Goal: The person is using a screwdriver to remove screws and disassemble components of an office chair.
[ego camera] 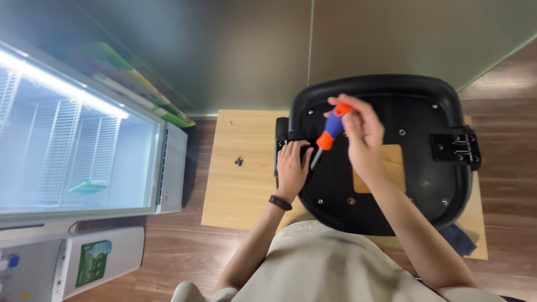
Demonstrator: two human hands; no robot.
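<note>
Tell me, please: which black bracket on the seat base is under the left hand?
The bracket at the base's left edge; the left hand rests on it. The other bracket sits untouched at the right edge.

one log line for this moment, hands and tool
right hand: holds screwdriver, tip down | left hand: on black bracket at seat base edge | loose screws on wooden table

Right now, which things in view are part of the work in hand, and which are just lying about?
In the work:
- right hand gripping the orange-and-blue screwdriver
- left hand on the black armrest bracket
- upturned black chair seat
- wooden table under it
- loose screws, probably

Lying about:
- lit display fridge
- white appliance on the floor
- dark cloth
</note>
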